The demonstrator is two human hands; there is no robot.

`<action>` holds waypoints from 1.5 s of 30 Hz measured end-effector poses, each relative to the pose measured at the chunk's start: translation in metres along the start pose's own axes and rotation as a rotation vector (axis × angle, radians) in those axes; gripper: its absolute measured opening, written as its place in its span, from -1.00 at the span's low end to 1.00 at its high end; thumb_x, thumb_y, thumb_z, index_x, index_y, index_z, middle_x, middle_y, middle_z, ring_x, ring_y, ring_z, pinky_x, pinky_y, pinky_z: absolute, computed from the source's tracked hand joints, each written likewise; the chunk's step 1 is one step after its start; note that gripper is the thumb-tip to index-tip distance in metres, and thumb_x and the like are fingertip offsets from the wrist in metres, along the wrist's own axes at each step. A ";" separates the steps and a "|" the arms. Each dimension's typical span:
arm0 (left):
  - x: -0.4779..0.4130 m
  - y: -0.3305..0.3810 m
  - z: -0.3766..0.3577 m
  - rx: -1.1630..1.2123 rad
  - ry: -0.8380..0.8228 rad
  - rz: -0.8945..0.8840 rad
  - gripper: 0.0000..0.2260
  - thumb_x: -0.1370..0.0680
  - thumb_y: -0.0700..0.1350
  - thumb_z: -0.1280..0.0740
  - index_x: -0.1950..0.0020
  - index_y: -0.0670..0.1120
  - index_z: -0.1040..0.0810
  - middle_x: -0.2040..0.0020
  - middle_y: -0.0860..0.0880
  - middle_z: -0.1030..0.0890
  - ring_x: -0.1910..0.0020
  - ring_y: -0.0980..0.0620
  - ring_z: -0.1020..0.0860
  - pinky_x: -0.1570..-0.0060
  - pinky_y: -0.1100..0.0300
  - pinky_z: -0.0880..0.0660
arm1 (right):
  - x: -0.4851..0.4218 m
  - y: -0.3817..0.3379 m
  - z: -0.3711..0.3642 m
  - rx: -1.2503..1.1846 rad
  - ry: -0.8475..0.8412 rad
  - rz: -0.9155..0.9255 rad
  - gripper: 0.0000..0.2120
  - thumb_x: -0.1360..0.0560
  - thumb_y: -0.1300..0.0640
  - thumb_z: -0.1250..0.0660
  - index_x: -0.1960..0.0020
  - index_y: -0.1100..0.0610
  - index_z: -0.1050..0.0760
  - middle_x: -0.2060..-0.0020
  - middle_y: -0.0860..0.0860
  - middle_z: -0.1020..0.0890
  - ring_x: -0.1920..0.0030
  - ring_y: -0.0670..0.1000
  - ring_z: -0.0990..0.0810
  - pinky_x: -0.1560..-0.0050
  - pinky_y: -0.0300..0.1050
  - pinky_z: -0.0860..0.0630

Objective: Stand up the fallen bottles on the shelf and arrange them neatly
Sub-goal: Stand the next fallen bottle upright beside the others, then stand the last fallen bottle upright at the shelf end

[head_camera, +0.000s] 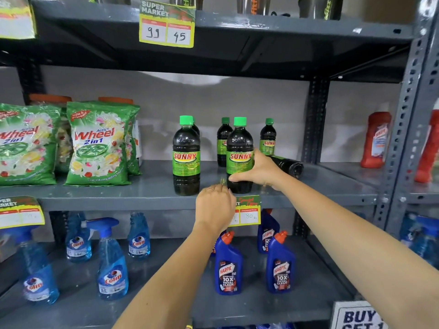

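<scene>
Right hand (260, 170) is wrapped around the lower half of an upright Sunny bottle (240, 153) at the front edge of the middle shelf (147, 186); thumb crosses the front below the label, fingers go behind. Left hand (215, 206) is curled loosely just below and left of that bottle's base, over the shelf lip, holding nothing; we can't tell if it touches the bottle.

Second upright Sunny bottle (186, 155) stands at the front, left of the held one, with a gap between. Behind it we see just the edge of another green-capped bottle. Two more upright bottles at the back: one (223, 141) partly hidden behind the held bottle, one (268, 136) to its right.

One fallen bottle (286, 165) lies on its side behind our right wrist, base pointing right and toward us; cap end hidden.

Price tag (248, 213) hangs off the shelf lip, partly covered by the left hand. Wheel detergent packs (97, 143) sit at shelf left. Red Harpic bottle (376, 140) is in the next bay right. Lower shelf: blue Harpic bottles (228, 264) and Colin spray bottles (111, 262), all upright.
</scene>
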State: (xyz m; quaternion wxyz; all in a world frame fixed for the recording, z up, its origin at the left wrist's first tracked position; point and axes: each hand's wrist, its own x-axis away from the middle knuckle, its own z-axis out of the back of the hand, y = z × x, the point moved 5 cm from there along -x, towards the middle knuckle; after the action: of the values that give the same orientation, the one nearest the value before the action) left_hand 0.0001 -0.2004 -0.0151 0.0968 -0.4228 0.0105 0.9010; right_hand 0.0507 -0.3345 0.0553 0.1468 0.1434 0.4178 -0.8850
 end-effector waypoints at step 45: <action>-0.056 0.127 -0.037 0.121 -0.498 0.128 -0.47 -0.66 0.05 0.04 -0.56 -0.21 -0.12 -0.57 -0.21 -0.16 -0.54 -0.15 -0.16 -0.47 0.00 -0.17 | -0.079 0.097 0.131 0.287 -0.002 -0.253 -0.36 -0.54 -0.35 -0.12 -0.03 0.26 -0.52 0.06 0.23 -0.69 0.22 0.19 -0.65 0.24 -0.06 -0.53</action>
State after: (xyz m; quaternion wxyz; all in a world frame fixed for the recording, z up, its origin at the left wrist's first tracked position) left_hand 0.0402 -0.3377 -0.0038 0.0643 -0.1798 0.0671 0.9793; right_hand 0.1423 -0.4848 0.0976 0.0129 0.1085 0.3021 -0.9470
